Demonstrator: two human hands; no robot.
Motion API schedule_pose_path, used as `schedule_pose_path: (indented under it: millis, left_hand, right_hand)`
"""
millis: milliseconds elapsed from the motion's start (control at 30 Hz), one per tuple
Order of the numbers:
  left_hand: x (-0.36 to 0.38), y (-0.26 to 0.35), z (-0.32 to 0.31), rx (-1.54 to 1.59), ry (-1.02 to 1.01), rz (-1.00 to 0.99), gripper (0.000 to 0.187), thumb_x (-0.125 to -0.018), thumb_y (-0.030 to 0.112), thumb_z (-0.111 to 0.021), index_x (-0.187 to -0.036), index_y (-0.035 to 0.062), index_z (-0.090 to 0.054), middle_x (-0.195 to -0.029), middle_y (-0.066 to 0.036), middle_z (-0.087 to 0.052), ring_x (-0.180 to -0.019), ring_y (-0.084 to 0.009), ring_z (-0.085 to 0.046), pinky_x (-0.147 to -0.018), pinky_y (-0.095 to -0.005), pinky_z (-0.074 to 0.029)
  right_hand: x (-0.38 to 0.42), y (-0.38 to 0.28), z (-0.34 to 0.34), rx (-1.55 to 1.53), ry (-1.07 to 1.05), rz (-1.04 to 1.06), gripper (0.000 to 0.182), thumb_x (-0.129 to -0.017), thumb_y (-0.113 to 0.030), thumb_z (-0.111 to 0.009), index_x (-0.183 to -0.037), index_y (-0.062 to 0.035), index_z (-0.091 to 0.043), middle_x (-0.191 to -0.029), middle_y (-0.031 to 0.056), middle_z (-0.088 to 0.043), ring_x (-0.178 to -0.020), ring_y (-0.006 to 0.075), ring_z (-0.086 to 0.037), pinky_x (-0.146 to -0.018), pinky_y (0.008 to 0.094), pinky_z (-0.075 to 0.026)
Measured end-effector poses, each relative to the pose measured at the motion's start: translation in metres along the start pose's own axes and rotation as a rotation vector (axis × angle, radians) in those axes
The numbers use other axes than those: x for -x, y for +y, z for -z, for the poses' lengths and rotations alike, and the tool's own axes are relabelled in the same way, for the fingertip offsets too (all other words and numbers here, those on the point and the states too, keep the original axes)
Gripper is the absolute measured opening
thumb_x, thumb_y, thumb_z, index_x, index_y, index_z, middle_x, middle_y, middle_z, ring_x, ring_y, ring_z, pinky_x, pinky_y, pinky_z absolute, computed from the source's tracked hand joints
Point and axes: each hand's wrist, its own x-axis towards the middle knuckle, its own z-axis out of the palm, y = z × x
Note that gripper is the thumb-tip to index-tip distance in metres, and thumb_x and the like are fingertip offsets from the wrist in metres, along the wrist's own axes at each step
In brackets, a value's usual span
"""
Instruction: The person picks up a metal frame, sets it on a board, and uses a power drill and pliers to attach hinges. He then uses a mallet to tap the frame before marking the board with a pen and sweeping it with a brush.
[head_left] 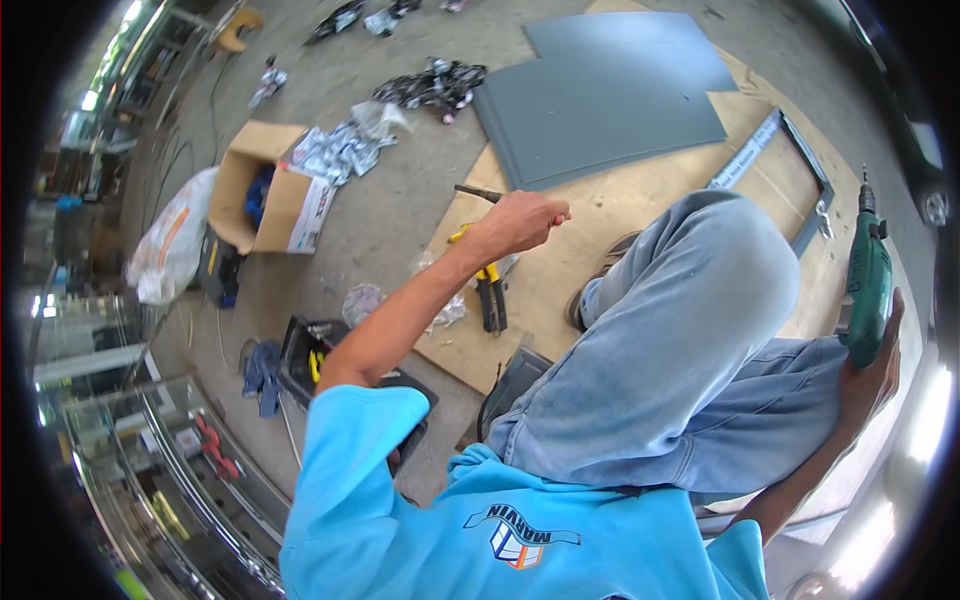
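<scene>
In the head view, your hands are far apart, with your bent knee in faded blue jeans (715,265) between them. The green plastic drill with a dark metal nose (868,280) is out to your right, at your right hand (872,382). That hand holds its near end, but you cannot see all the fingers. The drill's long side runs away from you, with the thin bit up front. It has dark letters on its side.

Your left hand (522,222) is in front of you, over the flat tan wooden board (570,240). It is curled tight around a thin dark stick (478,192), which pokes out to your left. The yellow and black pliers (490,290) are on the board, nearer your left hand. The dark metal frame with pale tape (745,163) lies past your knee, between your left hand and the drill.
</scene>
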Motion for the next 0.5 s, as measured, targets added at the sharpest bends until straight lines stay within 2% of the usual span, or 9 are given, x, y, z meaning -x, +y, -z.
schedule_pose_path:
  millis: [33,100,133,200,267,333,400,467,500]
  left_hand:
    - [-0.010,0.001,-0.008,0.001,-0.017,-0.026,0.009,-0.081,0.004,-0.050,-0.086,0.0034,-0.058,-0.081,-0.009,-0.065,-0.068,-0.0265,-0.059,-0.059,-0.0352,-0.044]
    - [-0.020,0.004,-0.020,0.020,-0.181,-0.216,0.011,-0.074,-0.003,-0.051,-0.081,0.0032,-0.055,-0.085,-0.007,-0.066,-0.079,-0.0308,-0.059,-0.067,-0.0388,-0.045]
    - [-0.020,0.016,-0.019,-0.032,-0.348,-0.186,0.022,-0.071,-0.003,-0.053,-0.091,0.0056,-0.058,-0.098,-0.009,-0.063,-0.091,-0.0285,-0.057,-0.075,-0.0403,-0.043]
    - [0.009,0.003,-0.070,-0.196,-0.191,-0.266,0.034,-0.071,-0.002,-0.053,-0.103,0.0073,-0.057,-0.114,-0.014,-0.056,-0.106,-0.0302,-0.050,-0.082,-0.0425,-0.040]
    - [0.057,-0.034,-0.124,-0.355,-0.144,-0.323,0.041,-0.071,-0.001,-0.054,-0.111,0.0069,-0.054,-0.122,-0.017,-0.048,-0.115,-0.0348,-0.042,-0.087,-0.0426,-0.038]
    - [0.076,-0.058,-0.158,0.110,-0.199,0.097,0.035,-0.077,0.006,-0.050,-0.112,0.0032,-0.055,-0.111,-0.023,-0.053,-0.108,-0.0403,-0.047,-0.088,-0.0423,-0.040]
    - [0.068,-0.052,-0.148,0.257,0.036,0.478,0.036,-0.082,0.020,-0.051,-0.112,0.0007,-0.055,-0.104,-0.025,-0.057,-0.107,-0.0388,-0.049,-0.089,-0.0421,-0.040]
    - [0.044,-0.049,-0.160,0.144,-0.034,0.746,0.045,-0.083,0.039,-0.053,-0.101,-0.0005,-0.062,-0.091,-0.025,-0.061,-0.096,-0.0375,-0.056,-0.084,-0.0412,-0.043]
    - [0.029,-0.030,-0.166,0.261,0.139,0.731,0.057,-0.080,0.053,-0.055,-0.089,-0.0021,-0.066,-0.081,-0.023,-0.064,-0.082,-0.0354,-0.060,-0.077,-0.0406,-0.046]
  right_hand:
    - [0.003,0.003,0.004,0.016,-0.006,-0.025,0.093,-0.055,0.014,-0.055,-0.139,-0.0193,-0.031,-0.121,0.0077,-0.055,-0.101,0.0305,-0.058,-0.085,0.0373,-0.046]
    - [0.016,0.010,0.010,0.028,-0.002,-0.040,0.082,-0.063,0.010,-0.051,-0.138,-0.0192,-0.034,-0.117,0.0129,-0.057,-0.097,0.0332,-0.058,-0.082,0.0404,-0.045]
    - [0.024,0.016,0.012,0.044,-0.011,-0.073,0.081,-0.063,0.008,-0.052,-0.137,-0.0193,-0.034,-0.116,0.0136,-0.057,-0.097,0.0328,-0.058,-0.082,0.0400,-0.045]
    - [0.038,0.027,0.013,0.073,-0.009,-0.102,0.081,-0.063,0.008,-0.053,-0.137,-0.0185,-0.034,-0.116,0.0137,-0.057,-0.097,0.0328,-0.058,-0.083,0.0397,-0.046]
    - [0.044,0.033,0.013,0.098,-0.010,-0.100,0.081,-0.063,0.008,-0.053,-0.137,-0.0177,-0.035,-0.116,0.0139,-0.057,-0.097,0.0327,-0.058,-0.084,0.0393,-0.046]
    - [0.047,0.036,0.017,0.087,-0.005,-0.111,0.081,-0.058,0.007,-0.062,-0.134,-0.0093,-0.038,-0.121,0.0116,-0.055,-0.100,0.0324,-0.058,-0.085,0.0383,-0.046]
    - [0.051,0.037,0.018,0.069,0.008,-0.097,0.079,-0.058,0.006,-0.063,-0.133,-0.0084,-0.039,-0.117,0.0127,-0.057,-0.097,0.0325,-0.059,-0.083,0.0387,-0.047]
    - [0.047,0.035,0.020,0.030,0.020,-0.076,0.078,-0.057,0.003,-0.066,-0.130,-0.0080,-0.043,-0.108,0.0138,-0.060,-0.090,0.0315,-0.060,-0.079,0.0391,-0.047]
    - [0.043,0.033,0.022,0.031,0.009,-0.096,0.078,-0.055,0.002,-0.068,-0.129,-0.0086,-0.045,-0.102,0.0137,-0.061,-0.086,0.0303,-0.060,-0.076,0.0390,-0.047]
